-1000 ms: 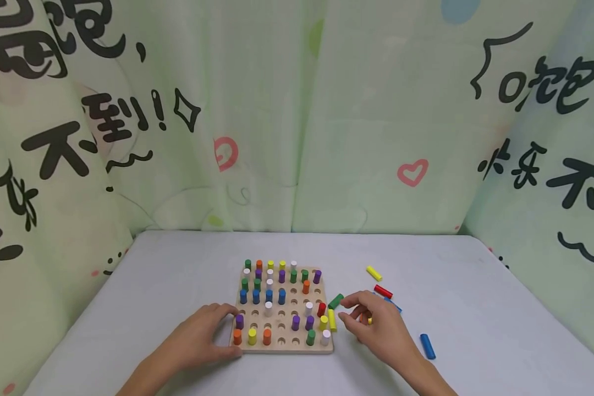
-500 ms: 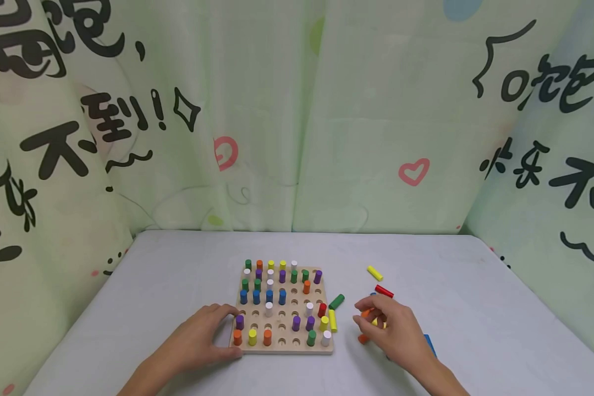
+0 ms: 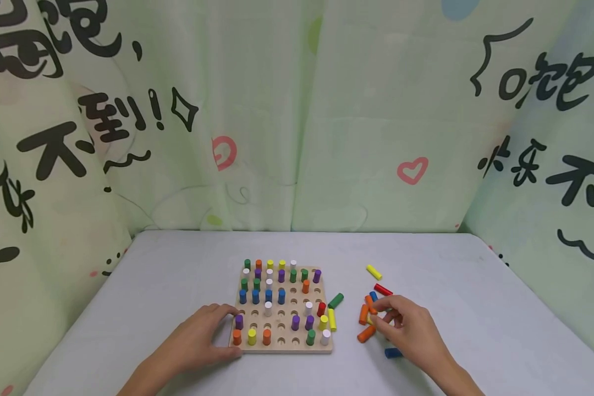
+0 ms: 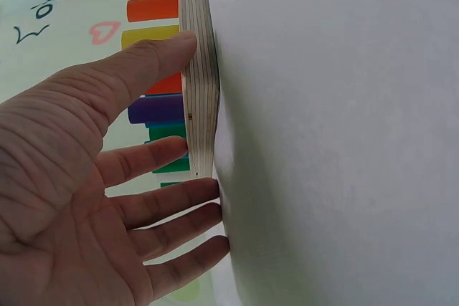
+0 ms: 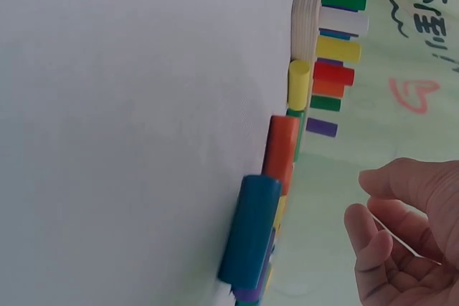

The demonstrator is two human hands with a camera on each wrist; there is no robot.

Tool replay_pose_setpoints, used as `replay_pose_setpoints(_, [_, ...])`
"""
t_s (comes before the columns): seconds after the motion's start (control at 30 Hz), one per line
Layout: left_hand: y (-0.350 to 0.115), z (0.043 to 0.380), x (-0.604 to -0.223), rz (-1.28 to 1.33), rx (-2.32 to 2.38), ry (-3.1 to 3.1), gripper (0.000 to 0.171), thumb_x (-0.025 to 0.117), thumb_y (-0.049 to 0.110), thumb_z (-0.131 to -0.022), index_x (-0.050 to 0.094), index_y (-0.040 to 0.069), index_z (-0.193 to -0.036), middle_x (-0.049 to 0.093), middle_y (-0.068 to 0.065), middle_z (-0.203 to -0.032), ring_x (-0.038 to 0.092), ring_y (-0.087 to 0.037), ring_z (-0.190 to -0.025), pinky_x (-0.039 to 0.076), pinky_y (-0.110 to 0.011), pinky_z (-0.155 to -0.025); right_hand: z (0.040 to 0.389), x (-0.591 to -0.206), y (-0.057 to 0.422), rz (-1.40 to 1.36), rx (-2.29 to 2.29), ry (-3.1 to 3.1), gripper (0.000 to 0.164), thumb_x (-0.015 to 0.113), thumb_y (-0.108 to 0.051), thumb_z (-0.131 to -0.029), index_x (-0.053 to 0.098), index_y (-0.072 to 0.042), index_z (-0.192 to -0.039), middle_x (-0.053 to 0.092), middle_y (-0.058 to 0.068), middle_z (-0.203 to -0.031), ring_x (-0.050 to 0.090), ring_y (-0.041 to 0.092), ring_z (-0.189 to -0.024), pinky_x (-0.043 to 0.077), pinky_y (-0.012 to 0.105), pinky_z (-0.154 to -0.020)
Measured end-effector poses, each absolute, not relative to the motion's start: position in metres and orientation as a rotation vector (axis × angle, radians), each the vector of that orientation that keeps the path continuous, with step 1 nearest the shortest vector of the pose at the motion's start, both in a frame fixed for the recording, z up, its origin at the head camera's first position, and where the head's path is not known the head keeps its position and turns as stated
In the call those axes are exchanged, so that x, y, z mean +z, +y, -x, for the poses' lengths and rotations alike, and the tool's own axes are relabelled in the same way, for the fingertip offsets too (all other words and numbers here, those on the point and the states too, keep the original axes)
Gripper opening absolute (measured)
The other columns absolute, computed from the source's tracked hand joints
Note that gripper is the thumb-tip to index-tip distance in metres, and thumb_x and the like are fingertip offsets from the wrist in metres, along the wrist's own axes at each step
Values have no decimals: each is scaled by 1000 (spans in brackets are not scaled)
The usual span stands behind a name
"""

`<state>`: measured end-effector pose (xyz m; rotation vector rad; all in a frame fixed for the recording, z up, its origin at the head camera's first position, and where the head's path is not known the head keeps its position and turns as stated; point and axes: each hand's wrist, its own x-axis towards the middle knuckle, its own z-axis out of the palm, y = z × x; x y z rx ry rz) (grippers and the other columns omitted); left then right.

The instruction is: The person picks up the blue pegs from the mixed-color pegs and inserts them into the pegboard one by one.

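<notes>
A wooden pegboard (image 3: 274, 346) set with several upright coloured pegs stands on the table. My left hand (image 3: 198, 333) rests at its near left corner, thumb on the front edge and index finger by the left side. Those fingers look fairly straight in the left wrist view, where the thumb lies across the board's layered edge (image 4: 201, 98). To the board's right, my right hand (image 3: 410, 325) hovers over loose pegs, thumb and index finger apart with nothing visible between them. Near its fingertips lie an orange peg (image 3: 366, 334) and a partly hidden yellow peg (image 3: 369, 320).
A blue peg (image 3: 393, 353) lies below the right hand. Farther back are a red peg (image 3: 383, 289) and a yellow peg (image 3: 374, 272). A green peg (image 3: 335, 301) lies by the board's right side. A printed curtain (image 3: 346, 110) stands behind the table.
My right hand has moved right and slightly down, away from the board, uncovering several orange pegs. The left hand and the board have stayed in place.
</notes>
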<state>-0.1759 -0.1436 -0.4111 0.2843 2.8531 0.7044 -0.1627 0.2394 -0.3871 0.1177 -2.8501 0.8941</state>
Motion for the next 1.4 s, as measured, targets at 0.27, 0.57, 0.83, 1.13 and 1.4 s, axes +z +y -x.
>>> replay_pose_setpoints(0.27, [-144, 175, -412, -279, 701, 2858, 66, 93, 46, -68, 65, 20, -122, 65, -10, -130, 59, -33, -123, 50, -62, -102, 165, -389, 254, -76, 844, -2877, 22, 83, -14, -86, 73, -7, -105, 69, -4, -89, 56, 12, -73, 48, 20, -56])
replay_pose_setpoints(0.57, [-144, 175, -413, -280, 697, 2854, 67, 93, 46, -68, 65, 20, -123, 65, -10, -131, 58, -33, -123, 50, -62, -101, 170, -392, 270, -18, 771, -2908, 23, 82, -11, -86, 72, -5, -105, 70, 3, -96, 57, 15, -76, 49, 19, -59])
replay_pose_setpoints(0.83, [-144, 175, -413, -285, 700, 2854, 66, 93, 45, -68, 65, 20, -123, 65, -10, -130, 59, -32, -122, 50, -62, -101, 179, -395, 284, 2, 743, -2954, 23, 80, -11, -87, 72, -3, -107, 71, 5, -98, 57, 15, -76, 50, 20, -61])
replay_pose_setpoints(1.13, [-144, 175, -411, -291, 707, 2857, 66, 93, 46, -69, 65, 20, -123, 64, -11, -132, 58, -33, -124, 49, -62, -102, 189, -398, 295, -34, 710, -2982, 20, 77, -10, -87, 72, -2, -105, 72, 6, -97, 58, 15, -74, 52, 22, -62])
replay_pose_setpoints(1.4, [-144, 174, -410, -302, 715, 2864, 65, 93, 46, -69, 65, 21, -122, 64, -11, -132, 58, -34, -125, 49, -62, -103, 194, -399, 298, -25, 702, -3015, 20, 76, -9, -87, 72, -1, -106, 72, 7, -98, 57, 16, -75, 53, 27, -65])
